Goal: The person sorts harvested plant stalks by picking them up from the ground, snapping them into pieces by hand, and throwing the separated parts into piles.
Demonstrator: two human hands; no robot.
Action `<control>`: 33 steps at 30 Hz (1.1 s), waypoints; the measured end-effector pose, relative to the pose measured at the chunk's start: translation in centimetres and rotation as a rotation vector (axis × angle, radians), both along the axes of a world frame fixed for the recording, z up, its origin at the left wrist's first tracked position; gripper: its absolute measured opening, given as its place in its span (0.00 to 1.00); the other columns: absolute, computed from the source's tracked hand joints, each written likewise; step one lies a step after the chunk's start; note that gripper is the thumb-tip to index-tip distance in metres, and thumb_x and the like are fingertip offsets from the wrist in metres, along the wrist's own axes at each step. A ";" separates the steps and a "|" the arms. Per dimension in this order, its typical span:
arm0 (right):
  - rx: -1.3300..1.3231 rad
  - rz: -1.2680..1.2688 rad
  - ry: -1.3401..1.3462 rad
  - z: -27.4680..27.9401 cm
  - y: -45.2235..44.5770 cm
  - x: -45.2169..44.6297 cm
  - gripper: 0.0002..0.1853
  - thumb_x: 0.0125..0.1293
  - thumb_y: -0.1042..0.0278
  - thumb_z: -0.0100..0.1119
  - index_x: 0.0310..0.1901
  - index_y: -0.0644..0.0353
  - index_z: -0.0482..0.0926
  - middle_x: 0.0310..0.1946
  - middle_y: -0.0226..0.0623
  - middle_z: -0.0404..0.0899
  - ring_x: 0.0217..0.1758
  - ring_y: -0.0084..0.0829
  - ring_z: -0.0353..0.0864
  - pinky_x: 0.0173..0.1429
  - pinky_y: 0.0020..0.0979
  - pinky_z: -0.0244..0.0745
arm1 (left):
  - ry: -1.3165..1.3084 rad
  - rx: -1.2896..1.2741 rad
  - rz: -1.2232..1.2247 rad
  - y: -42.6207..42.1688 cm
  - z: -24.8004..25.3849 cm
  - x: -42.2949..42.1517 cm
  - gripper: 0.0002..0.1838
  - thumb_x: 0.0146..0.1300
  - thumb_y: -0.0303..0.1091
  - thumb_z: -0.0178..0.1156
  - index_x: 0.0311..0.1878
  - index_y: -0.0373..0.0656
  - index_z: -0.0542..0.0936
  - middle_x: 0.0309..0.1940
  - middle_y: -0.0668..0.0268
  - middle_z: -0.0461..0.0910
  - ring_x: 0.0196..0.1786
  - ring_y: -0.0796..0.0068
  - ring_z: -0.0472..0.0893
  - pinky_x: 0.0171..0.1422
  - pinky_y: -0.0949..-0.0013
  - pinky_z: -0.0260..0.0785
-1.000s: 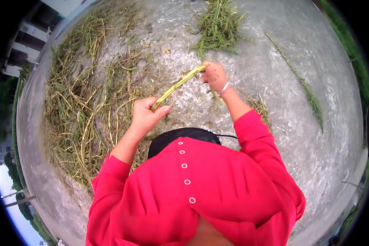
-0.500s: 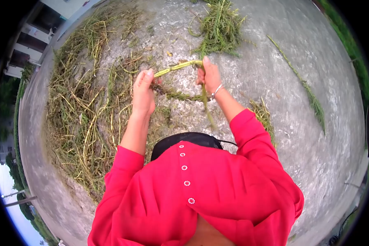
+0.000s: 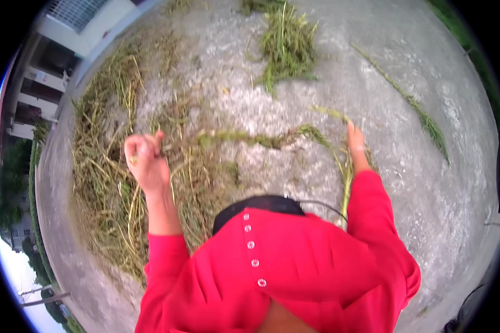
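Here's the left hand (image 3: 145,158), out over the right-hand part of the big stalk heap (image 3: 108,183), and its fingers are curled in tight around a yellow-green stalk end (image 3: 133,160) that peeps out at the fist's outer edge! Motion blur smears the grip, so the exact pinch is hard to read.

Across to the right hand (image 3: 356,143), well right of the heap: fingers straight up and side by side, seen nearly edge-on, the thumb out of sight, so I cannot tell whether they pinch anything. A pale green stem (image 3: 330,112) slants off from the fingertips towards the heap, and a second, yellowish stalk (image 3: 346,191) runs down beside the wrist.

Between the hands comes the leafy stalk (image 3: 255,139), stretching from over the heap's right edge out towards the right hand, its left end blurred; whether it joins either hand, I can't say.

Beyond the heap and to its right sits a bushy green bundle (image 3: 288,47); farther right again, one long leafy stalk (image 3: 408,100) lies alone on the grey concrete (image 3: 450,200). Right of the heap's near end, a black item (image 3: 255,204) rests against the red shirt (image 3: 305,250).
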State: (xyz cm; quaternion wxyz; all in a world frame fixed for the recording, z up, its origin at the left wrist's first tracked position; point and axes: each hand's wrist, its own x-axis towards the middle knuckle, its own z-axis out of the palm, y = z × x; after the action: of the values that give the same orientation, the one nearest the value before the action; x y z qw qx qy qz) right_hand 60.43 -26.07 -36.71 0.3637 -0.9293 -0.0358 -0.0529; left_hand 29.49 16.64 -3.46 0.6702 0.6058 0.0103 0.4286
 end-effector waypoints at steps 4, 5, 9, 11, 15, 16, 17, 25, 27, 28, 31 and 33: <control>-0.168 0.080 0.344 -3.2 -7.9 -7.5 0.32 0.60 0.39 0.47 0.43 0.67 0.75 0.38 0.57 0.77 0.44 0.53 0.76 0.48 0.46 0.70 | 0.143 -0.104 0.073 1.1 -1.2 0.1 0.10 0.67 0.35 0.49 0.45 0.40 0.71 0.23 0.70 0.66 0.28 0.77 0.67 0.51 0.59 0.67; -0.296 0.063 0.510 -3.0 -8.8 -10.1 0.32 0.60 0.39 0.47 0.43 0.68 0.75 0.39 0.57 0.77 0.46 0.53 0.76 0.50 0.46 0.69 | 0.204 -0.175 0.107 1.2 -1.7 0.3 0.10 0.68 0.35 0.47 0.46 0.40 0.71 0.23 0.69 0.67 0.28 0.77 0.68 0.51 0.60 0.68; -0.447 -0.086 0.772 -7.4 -14.1 -20.9 0.30 0.57 0.43 0.50 0.43 0.68 0.77 0.43 0.57 0.76 0.49 0.51 0.75 0.52 0.42 0.71 | 0.615 -0.162 0.250 -0.2 -3.5 -0.1 0.12 0.71 0.36 0.41 0.45 0.38 0.70 0.24 0.68 0.68 0.28 0.77 0.70 0.43 0.67 0.72; -0.336 -0.240 0.877 -8.9 -16.3 -24.9 0.25 0.53 0.49 0.58 0.43 0.65 0.78 0.43 0.56 0.76 0.50 0.51 0.75 0.52 0.43 0.71 | 0.595 -0.109 0.178 1.6 -6.3 -2.2 0.11 0.71 0.36 0.42 0.42 0.39 0.70 0.23 0.69 0.67 0.26 0.78 0.69 0.39 0.70 0.71; -0.455 -0.203 1.214 -10.8 -19.5 -25.7 0.18 0.56 0.59 0.53 0.45 0.60 0.76 0.43 0.51 0.77 0.48 0.47 0.76 0.50 0.41 0.72 | 0.647 0.021 0.487 3.8 -7.4 -4.9 0.12 0.70 0.39 0.43 0.36 0.41 0.67 0.17 0.74 0.60 0.20 0.82 0.62 0.33 0.72 0.68; -0.475 -0.153 1.204 -10.7 -19.1 -25.0 0.18 0.57 0.59 0.52 0.47 0.60 0.76 0.44 0.51 0.77 0.49 0.47 0.76 0.50 0.41 0.72 | 0.668 0.082 0.517 3.8 -6.9 -5.5 0.12 0.70 0.40 0.44 0.34 0.42 0.67 0.20 0.74 0.61 0.21 0.84 0.60 0.31 0.75 0.64; -0.493 -0.088 1.175 -10.7 -18.5 -24.0 0.19 0.58 0.59 0.50 0.48 0.59 0.75 0.45 0.50 0.77 0.49 0.46 0.76 0.50 0.41 0.71 | 0.706 0.146 0.586 4.0 -6.7 -6.3 0.13 0.70 0.40 0.44 0.33 0.42 0.67 0.21 0.74 0.62 0.23 0.84 0.61 0.32 0.75 0.64; -0.252 0.301 0.410 5.3 16.3 4.4 0.22 0.60 0.53 0.49 0.52 0.57 0.74 0.48 0.50 0.75 0.51 0.47 0.75 0.55 0.44 0.68 | 0.568 0.096 0.836 4.2 -6.5 -11.8 0.13 0.70 0.39 0.44 0.32 0.42 0.67 0.26 0.72 0.65 0.28 0.82 0.63 0.38 0.72 0.63; 0.541 0.485 -0.027 16.8 23.5 7.5 0.39 0.54 0.50 0.62 0.63 0.61 0.59 0.63 0.56 0.56 0.66 0.44 0.60 0.62 0.38 0.62 | 0.442 0.002 0.829 4.3 -6.4 -12.0 0.12 0.70 0.39 0.43 0.33 0.42 0.67 0.24 0.72 0.64 0.28 0.83 0.63 0.41 0.71 0.64; 0.517 0.437 0.021 20.8 25.7 8.8 0.52 0.53 0.49 0.63 0.68 0.63 0.38 0.69 0.56 0.31 0.73 0.47 0.38 0.73 0.38 0.45 | 0.415 -0.029 0.802 3.7 -5.6 -11.5 0.12 0.70 0.38 0.44 0.33 0.42 0.66 0.22 0.72 0.61 0.26 0.82 0.61 0.44 0.69 0.65; 0.424 0.538 -0.173 26.1 28.7 9.1 0.47 0.52 0.51 0.64 0.66 0.64 0.47 0.67 0.54 0.42 0.70 0.45 0.49 0.69 0.38 0.53 | 0.321 -0.124 0.755 2.7 -4.9 -9.7 0.12 0.70 0.38 0.44 0.32 0.43 0.66 0.22 0.72 0.59 0.25 0.81 0.59 0.46 0.68 0.67; 0.463 0.837 -0.005 27.4 28.0 4.9 0.40 0.53 0.52 0.63 0.63 0.63 0.58 0.64 0.52 0.55 0.65 0.42 0.61 0.66 0.37 0.60 | 0.295 -0.147 0.659 2.0 -5.0 -8.3 0.11 0.70 0.36 0.44 0.31 0.43 0.66 0.21 0.72 0.59 0.24 0.81 0.60 0.45 0.67 0.69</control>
State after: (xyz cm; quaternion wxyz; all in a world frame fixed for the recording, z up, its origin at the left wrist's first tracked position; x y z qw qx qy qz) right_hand 65.34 1.90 -9.27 0.5510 -0.7296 -0.3951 0.0895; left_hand 21.22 18.62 -8.45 0.5294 0.5753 0.3322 0.5276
